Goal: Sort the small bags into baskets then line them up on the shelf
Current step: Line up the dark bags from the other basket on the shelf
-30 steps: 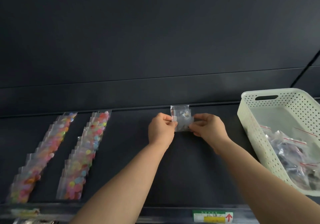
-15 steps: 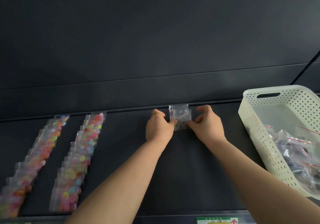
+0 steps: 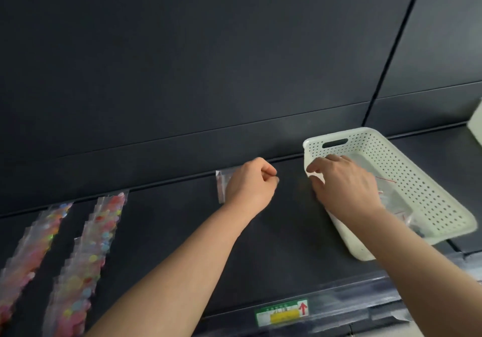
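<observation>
label (image 3: 281, 313) on shelf (image 3: 287, 232) edge | red up arrow | txt unreadable

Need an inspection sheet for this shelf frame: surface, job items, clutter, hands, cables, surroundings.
Surface: dark shelf, with a price label on its front edge.
Job's things: small clear bag at the shelf's back, partly behind the left hand; white perforated basket to the right, with clear bags inside; two rows of colourful bags at the left.
Clutter: white object, cut off at the right edge.
Grippers: left hand curled over the small bag, grip unclear; right hand over the basket's near wall, fingers extended inside, nothing seen held.
Cables: nothing seen.
Surroundings: dark back panels.
</observation>
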Motion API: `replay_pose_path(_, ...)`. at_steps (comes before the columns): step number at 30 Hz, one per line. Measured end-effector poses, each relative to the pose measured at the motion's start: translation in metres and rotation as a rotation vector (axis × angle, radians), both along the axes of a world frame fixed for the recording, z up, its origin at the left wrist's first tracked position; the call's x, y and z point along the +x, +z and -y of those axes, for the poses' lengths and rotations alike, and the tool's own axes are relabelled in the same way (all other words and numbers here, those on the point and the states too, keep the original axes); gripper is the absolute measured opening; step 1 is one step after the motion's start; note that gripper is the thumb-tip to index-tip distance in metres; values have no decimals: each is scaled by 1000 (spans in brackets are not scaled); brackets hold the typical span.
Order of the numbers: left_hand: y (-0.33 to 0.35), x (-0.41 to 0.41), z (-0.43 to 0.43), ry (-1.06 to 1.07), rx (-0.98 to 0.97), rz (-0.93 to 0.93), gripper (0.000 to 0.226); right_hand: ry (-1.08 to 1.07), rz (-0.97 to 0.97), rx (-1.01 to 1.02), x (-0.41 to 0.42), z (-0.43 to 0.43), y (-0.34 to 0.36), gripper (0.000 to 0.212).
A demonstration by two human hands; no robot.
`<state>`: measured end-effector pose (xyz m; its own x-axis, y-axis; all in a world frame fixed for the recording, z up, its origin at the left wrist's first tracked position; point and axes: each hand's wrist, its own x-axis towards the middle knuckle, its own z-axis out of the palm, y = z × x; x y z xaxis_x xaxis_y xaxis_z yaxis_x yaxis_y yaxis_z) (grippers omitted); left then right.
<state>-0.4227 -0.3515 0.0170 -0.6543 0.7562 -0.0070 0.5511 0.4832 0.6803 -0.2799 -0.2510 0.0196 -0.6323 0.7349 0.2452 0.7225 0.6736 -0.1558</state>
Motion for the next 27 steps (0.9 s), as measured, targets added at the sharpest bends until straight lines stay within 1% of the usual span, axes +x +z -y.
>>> replay_pose_path(4, 10, 40, -31, -143, 19, -37, 9, -95, -16, -14, 52, -23, -1, 21)
replay_pose_path(7, 15, 68, -50, -250, -21, -119, 11, -171, -15, -34, 83, -37, -2, 23)
replay_pose_path(12, 12, 99, -71, -409, -89, -350, 15, -253, -44, -56, 113, -51, -9, 28)
replay_pose_path(15, 3, 109, -86, -494, -142, -520, 22, -283, -76, -71, 122, -55, -16, 31)
replay_pose_path(17, -2, 114, -97, -548, -195, -595, 29, -292, -97, -94, 125, -55, -20, 34)
replay_pose_path(20, -9, 118, -111, -569, -274, -620, 36, -289, -114, -94, 125, -51, -27, 37)
replay_pose_path(24, -17, 123, -125, -561, -409, -597, 28, -276, -147, -91, 126, -54, -33, 37)
replay_pose_path(25, -16, 124, -127, -561, -417, -572, 25, -274, -148, -92, 126, -55, -34, 37)
replay_pose_path(27, -12, 125, -128, -538, -370, -477, 21, -271, -147, -90, 126, -57, -35, 37)
